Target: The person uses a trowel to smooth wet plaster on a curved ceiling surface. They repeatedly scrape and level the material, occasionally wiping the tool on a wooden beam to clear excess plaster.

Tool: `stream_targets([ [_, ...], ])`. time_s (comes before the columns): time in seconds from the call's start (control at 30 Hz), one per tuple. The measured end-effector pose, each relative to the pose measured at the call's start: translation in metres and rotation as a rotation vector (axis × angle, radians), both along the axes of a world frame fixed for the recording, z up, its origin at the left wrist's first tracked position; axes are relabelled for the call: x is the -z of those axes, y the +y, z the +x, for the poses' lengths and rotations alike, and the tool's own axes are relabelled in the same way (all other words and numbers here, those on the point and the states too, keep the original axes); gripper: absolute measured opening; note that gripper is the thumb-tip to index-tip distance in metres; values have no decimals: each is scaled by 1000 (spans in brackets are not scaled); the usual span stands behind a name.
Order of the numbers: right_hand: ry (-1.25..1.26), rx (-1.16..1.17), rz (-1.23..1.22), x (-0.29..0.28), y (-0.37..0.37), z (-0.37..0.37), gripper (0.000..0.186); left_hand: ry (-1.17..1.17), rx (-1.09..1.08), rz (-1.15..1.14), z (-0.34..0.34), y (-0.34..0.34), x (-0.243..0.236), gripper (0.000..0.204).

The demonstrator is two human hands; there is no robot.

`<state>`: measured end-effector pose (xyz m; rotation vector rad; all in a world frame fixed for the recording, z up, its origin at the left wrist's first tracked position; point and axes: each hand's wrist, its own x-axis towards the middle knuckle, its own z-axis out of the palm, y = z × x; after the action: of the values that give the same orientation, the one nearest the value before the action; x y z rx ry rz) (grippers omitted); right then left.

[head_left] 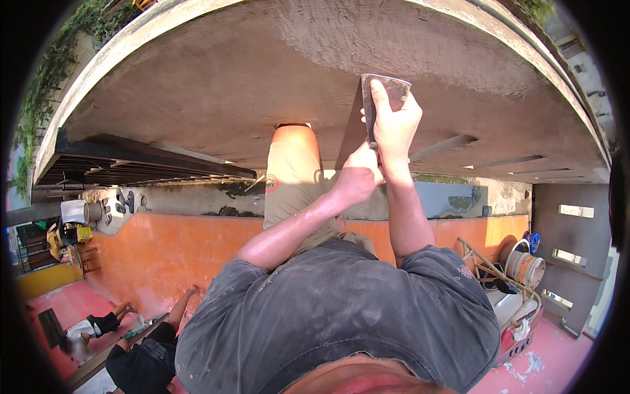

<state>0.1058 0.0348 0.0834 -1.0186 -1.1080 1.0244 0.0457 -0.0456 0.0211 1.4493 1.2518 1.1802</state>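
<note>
My right hand [397, 121] grips a dark, worn metal scraper [387, 88], its thumb lying along the blade face. Just below, my left hand [357, 176] is closed around the scraper's lower, handle end, mostly hidden by the fingers. The scraper is held against a broad surface of grey-brown plaster [210, 79], with lighter, rougher patches near the top; whether its edge touches is hard to tell. My bent leg [289, 187] in khaki trousers reaches to the foot of this surface, left of both hands.
Dark railings [131, 164] jut at left. Below lie orange tiles [151, 243] and a pink floor [525, 368]. Two people [141, 354] [98, 325] are at lower left. A bucket [525, 269] and tubular metal frame [485, 266] stand at right beside a slotted grey panel [558, 243].
</note>
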Motion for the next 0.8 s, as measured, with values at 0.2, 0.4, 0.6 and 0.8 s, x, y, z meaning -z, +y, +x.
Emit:
stream_targets([
  [0.2, 1, -23, 103, -22, 5, -2, 20, 29, 24, -137, -5, 13, -6, 45],
  [0.4, 9, 14, 41, -14, 4, -1, 19, 76, -31, -27, -1, 6, -9, 45],
  [0.6, -16, -2, 80, -16, 4, -3, 19, 22, 5, -174, -1, 6, -12, 44],
  [0.8, -47, -20, 84, -15, 5, 1, 15, -31, 49, -335, 3, 6, -18, 46],
])
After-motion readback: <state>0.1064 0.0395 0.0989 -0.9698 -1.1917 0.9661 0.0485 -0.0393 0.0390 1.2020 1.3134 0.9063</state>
